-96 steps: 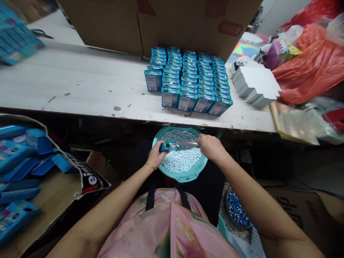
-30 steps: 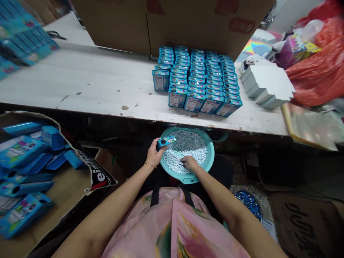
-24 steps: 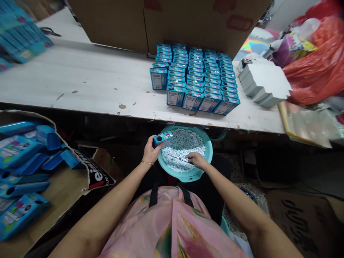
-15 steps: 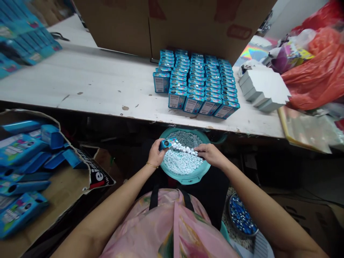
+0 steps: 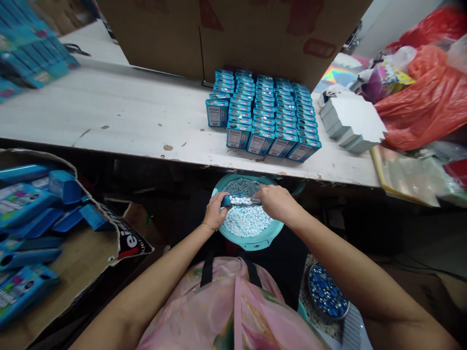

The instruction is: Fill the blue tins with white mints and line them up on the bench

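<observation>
The left hand (image 5: 216, 212) closes around a small blue tin (image 5: 229, 200), held on its side just above a teal plastic basin (image 5: 264, 238), while the right hand (image 5: 277, 203) pinches the far end of a narrow clear tube (image 5: 255, 201). The hands stand close together, linked by the tube, whose near end meets the tin; the exact join is partly hidden. A row of white oval pellets (image 5: 241, 200) lies along the tube, and more loose pellets (image 5: 248, 222) fill the basin below. Keeping the tube steady and its mouth square to the tin, low over the basin, would let any stray pellets drop back into the heap. The tin shows a bright printed label, with a dark round spot near its end. A gold bangle (image 5: 208, 226) circles the left wrist, and a pink apron (image 5: 233, 311) covers the lap. Above, rows of upright blue tins (image 5: 262, 141) stand on a scuffed white table (image 5: 109, 109) before a cardboard carton (image 5: 237, 39). White die-cut card (image 5: 352, 119) and red plastic bags (image 5: 419, 107) lie at upper right; an open carton (image 5: 91, 253) of blue packaging sits at lower left.
</observation>
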Demonstrator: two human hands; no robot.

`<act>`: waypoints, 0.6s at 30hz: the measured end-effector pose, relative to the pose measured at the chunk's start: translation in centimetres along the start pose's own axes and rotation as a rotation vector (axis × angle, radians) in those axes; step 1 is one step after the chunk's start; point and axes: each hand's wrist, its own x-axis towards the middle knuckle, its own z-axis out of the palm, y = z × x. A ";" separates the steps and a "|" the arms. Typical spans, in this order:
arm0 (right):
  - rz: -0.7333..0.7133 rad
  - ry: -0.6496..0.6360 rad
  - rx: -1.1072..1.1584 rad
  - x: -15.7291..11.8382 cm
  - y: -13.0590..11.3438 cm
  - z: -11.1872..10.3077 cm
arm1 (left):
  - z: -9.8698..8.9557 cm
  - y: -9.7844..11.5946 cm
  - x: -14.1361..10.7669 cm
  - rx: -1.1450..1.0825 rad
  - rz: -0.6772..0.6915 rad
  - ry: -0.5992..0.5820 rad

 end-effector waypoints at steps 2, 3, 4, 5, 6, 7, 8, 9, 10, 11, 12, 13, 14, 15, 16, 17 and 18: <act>0.018 -0.012 -0.001 0.0 -0.3 0.4 | 0.2 0.2 0.0 -0.015 0.021 -0.013; 0.016 -0.008 -0.001 0.0 -0.6 0.5 | 0.4 0.3 0.1 -0.023 0.033 -0.022; 0.002 0.005 -0.002 -0.1 -0.9 0.5 | 0.5 0.4 0.1 -0.031 0.042 -0.030; -0.015 0.026 -0.004 -0.2 -1.2 0.5 | 0.7 0.6 0.1 -0.038 0.048 -0.037; -0.032 0.049 -0.006 -0.4 -1.3 0.5 | 0.8 0.7 0.2 -0.046 0.050 -0.041; -0.040 0.068 -0.007 -0.6 -1.1 0.5 | 0.8 0.7 0.2 -0.054 0.048 -0.039; -0.038 0.082 -0.005 -0.8 -0.8 0.6 | 0.7 0.7 0.2 -0.060 0.041 -0.032; -0.025 0.089 0.000 -1.0 -0.1 0.8 | 0.6 0.6 0.2 -0.064 0.028 -0.020; -0.007 0.088 0.011 -1.0 0.7 1.3 | 0.4 0.5 0.2 -0.068 0.012 -0.005; 0.013 0.088 0.026 -0.9 1.7 2.1 | 0.1 0.3 0.2 -0.075 -0.009 0.016; 0.038 0.089 0.045 -0.6 2.7 3.3 | -0.2 0.0 0.2 -0.085 -0.032 0.040; 0.066 0.086 0.063 -0.1 3.5 4.7 | -0.5 -0.2 0.1 -0.097 -0.056 0.064; 0.101 0.080 0.080 0.6 4.0 6.4 | -0.8 -0.5 0.1 -0.111 -0.078 0.084; 0.139 0.060 0.093 1.4 4.2 8.2 | -1.0 -0.6 0.0 -0.125 -0.099 0.100; 0.169 0.031 0.101 2.2 3.9 10.0 | -1.2 -0.8 -0.1 -0.135 -0.116 0.109; 0.176 0.004 0.109 3.1 3.3 11.8 | -1.3 -0.9 -0.1 -0.142 -0.130 0.112; 0.160 -0.018 0.119 3.8 2.3 13.3 | -1.4 -0.9 -0.1 -0.149 -0.141 0.110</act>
